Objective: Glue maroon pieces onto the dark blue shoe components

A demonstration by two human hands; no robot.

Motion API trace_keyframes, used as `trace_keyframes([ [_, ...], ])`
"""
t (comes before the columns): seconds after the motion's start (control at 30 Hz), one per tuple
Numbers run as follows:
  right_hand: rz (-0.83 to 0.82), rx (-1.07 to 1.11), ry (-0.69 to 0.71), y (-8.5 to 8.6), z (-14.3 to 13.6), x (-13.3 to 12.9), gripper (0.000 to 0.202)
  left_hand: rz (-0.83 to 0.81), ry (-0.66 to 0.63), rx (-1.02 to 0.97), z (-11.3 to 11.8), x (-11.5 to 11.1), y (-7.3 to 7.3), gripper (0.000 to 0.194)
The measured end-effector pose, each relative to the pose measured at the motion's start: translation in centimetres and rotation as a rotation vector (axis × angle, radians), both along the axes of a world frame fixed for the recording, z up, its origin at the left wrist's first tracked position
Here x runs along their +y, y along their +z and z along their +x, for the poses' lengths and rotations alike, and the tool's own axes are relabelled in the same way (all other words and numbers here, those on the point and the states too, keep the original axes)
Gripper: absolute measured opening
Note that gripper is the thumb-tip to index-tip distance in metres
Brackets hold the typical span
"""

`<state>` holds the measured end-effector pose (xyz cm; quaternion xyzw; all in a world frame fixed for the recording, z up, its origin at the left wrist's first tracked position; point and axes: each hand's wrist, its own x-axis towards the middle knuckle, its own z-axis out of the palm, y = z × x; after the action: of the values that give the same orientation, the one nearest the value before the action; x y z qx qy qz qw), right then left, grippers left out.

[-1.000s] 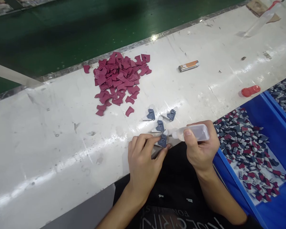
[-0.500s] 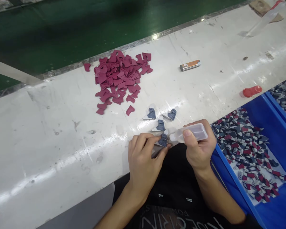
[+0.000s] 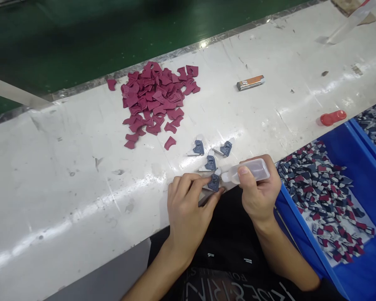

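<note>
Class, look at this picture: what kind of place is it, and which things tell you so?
Probably a factory assembly bench: a heap of dark red cut pieces on a scuffed white worktable, a blue plastic bin full of mixed small parts, and a green conveyor belt behind.

Bare table (image 3: 65,167) lies left of the hands (maroon pile (image 3: 155,100) beyond, blue bin (image 3: 303,240) right).

A long white worktable (image 3: 65,175), scuffed and glossy, runs across the view, with overhead light glaring along its near edge. Behind it lies a dark green surface (image 3: 81,37), edged by a metal strip (image 3: 163,58). At right stands 1 blue bin (image 3: 354,267).
</note>
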<state>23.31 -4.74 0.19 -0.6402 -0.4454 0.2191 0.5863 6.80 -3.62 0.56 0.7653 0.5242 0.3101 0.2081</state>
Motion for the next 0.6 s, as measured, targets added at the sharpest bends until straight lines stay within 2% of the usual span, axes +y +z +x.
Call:
trace_keyframes([
  [0.37, -0.021, 0.069, -0.045, -0.4, -0.2, 0.0, 0.024, 0.013, -0.007, -0.003, 0.0, 0.0, -0.1, 0.019],
  [0.6, 0.094, 0.174, -0.173, -0.2, 1.0, 0.1, 0.026, 0.037, -0.031, 0.011, -0.3, 0.0, 0.0, 0.021],
])
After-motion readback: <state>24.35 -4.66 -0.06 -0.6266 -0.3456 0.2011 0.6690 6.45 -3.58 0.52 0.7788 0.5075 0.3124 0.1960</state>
